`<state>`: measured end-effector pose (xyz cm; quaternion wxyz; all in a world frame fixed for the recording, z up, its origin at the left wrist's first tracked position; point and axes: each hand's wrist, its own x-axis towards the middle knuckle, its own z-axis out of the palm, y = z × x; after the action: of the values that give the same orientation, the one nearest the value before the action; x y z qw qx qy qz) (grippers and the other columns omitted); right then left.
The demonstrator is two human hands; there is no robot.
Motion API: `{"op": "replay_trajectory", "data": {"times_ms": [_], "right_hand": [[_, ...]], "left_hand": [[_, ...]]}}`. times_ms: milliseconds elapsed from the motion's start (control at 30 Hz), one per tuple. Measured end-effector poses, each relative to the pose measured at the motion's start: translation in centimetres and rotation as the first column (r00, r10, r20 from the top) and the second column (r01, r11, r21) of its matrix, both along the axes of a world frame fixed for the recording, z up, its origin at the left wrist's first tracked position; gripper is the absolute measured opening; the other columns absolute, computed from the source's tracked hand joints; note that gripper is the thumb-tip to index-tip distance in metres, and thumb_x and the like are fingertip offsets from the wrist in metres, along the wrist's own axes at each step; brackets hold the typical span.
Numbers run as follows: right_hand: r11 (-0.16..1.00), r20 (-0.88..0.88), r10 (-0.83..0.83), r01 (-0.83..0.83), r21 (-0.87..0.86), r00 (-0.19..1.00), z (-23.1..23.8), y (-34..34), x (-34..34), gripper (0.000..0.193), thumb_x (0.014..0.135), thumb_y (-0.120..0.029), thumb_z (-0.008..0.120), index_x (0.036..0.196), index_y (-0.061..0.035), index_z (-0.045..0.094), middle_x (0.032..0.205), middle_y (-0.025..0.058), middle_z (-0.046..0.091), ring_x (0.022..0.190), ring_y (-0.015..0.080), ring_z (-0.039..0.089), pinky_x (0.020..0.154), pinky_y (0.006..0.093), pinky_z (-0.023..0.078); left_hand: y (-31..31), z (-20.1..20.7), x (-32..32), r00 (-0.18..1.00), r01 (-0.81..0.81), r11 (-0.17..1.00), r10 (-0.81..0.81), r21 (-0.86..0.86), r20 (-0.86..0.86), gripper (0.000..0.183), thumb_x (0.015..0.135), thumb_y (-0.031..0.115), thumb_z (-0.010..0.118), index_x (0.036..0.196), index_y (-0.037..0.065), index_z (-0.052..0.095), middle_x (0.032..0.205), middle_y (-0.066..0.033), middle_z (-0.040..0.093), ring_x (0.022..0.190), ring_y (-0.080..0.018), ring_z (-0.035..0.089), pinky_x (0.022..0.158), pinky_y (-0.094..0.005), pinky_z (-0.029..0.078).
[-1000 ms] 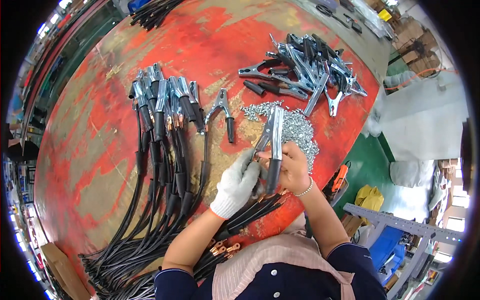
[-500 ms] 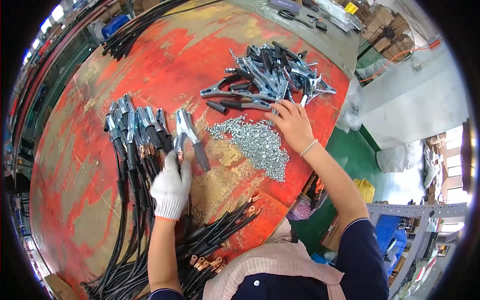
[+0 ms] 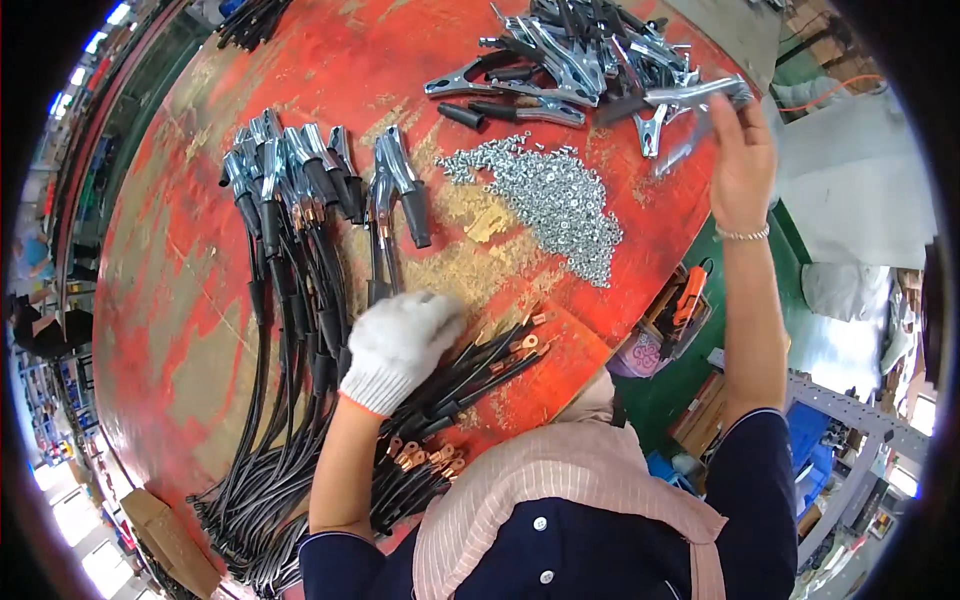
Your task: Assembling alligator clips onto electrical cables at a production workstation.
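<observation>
My right hand (image 3: pixel 745 165), bare with a bracelet at the wrist, grips a silver battery clamp (image 3: pixel 690 95) by one end at the table's right edge. The clamp is blurred. My left hand (image 3: pixel 400 340), in a white knitted glove, is over the black cables (image 3: pixel 455 400) with copper ring lugs near the table's front. Its fingers are smeared and partly hidden. Just beyond it lies a clamp (image 3: pixel 405 185) with a black sleeve on one handle, beside copper-ended cables. Further left, several clamps (image 3: pixel 270 165) are joined to black cables.
A heap of loose clamps (image 3: pixel 570 60) lies at the far right of the worn red table (image 3: pixel 190 330). Small silver screws or nuts (image 3: pixel 550 195) are spread in front of it. A carton (image 3: pixel 170 540) stands at the lower left. An orange-handled tool (image 3: pixel 690 295) sits below the table's right edge.
My right hand has moved right from the clamp heap with a clamp in it. My left hand has left the clamp beside the row and come nearer, over the lugged cables. The view has shifted.
</observation>
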<state>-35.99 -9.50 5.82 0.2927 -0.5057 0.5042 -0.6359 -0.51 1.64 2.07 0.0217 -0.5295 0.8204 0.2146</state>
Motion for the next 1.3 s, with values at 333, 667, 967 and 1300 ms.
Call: {"op": "replay_trajectory", "data": {"times_ms": [333,667,967,1300], "right_hand": [[0.866,0.953,0.029,-0.484,0.127,0.301,-6.8,9.8,5.2,0.026,0.102,-0.031,0.047,0.110,-0.0082,0.057,0.104,0.0052,0.065,0.060,-0.0016,0.047,0.051,0.0121,0.046],[0.873,0.836,0.359,-0.467,-0.144,0.415,-6.9,10.1,3.8,0.030,0.093,-0.033,0.061,0.107,-0.0067,0.056,0.091,0.0043,0.058,0.089,0.0158,0.055,0.081,0.0339,0.046],[0.893,0.963,0.028,-0.439,0.097,0.268,-6.2,9.5,7.8,0.033,0.102,-0.029,0.042,0.124,-0.0048,0.049,0.099,0.0066,0.060,0.104,0.0240,0.057,0.103,0.0529,0.041],[0.857,0.702,0.351,-0.514,0.025,0.620,-4.7,11.4,11.3,0.039,0.104,-0.029,0.036,0.134,-0.0041,0.037,0.126,0.0214,0.054,0.127,0.0419,0.047,0.100,0.0594,0.044]], "left_hand": [[0.4,-1.3,-4.0,0.979,0.205,0.971,-0.202,0.124,-0.035,0.025,0.089,0.036,0.059,0.103,0.017,0.067,0.090,-0.0096,0.068,0.083,-0.0304,0.067,0.070,-0.0421,0.053],[-1.9,-3.8,-1.6,0.694,-0.106,0.748,0.528,0.655,-0.490,0.020,0.090,0.021,0.061,0.097,0.003,0.057,0.077,-0.0011,0.061,0.062,-0.0086,0.056,0.056,-0.0245,0.047],[-2.9,-1.2,-1.8,0.500,0.046,0.479,0.749,0.877,-0.435,0.028,0.095,0.027,0.058,0.108,0.002,0.060,0.074,0.0014,0.058,0.056,-0.0046,0.049,0.047,-0.0201,0.039],[-1.0,0.0,-2.8,0.506,-0.031,0.605,0.696,0.795,-0.510,0.021,0.094,0.023,0.060,0.093,0.002,0.060,0.065,0.0002,0.056,0.050,-0.0058,0.049,0.044,-0.0221,0.037]]}}
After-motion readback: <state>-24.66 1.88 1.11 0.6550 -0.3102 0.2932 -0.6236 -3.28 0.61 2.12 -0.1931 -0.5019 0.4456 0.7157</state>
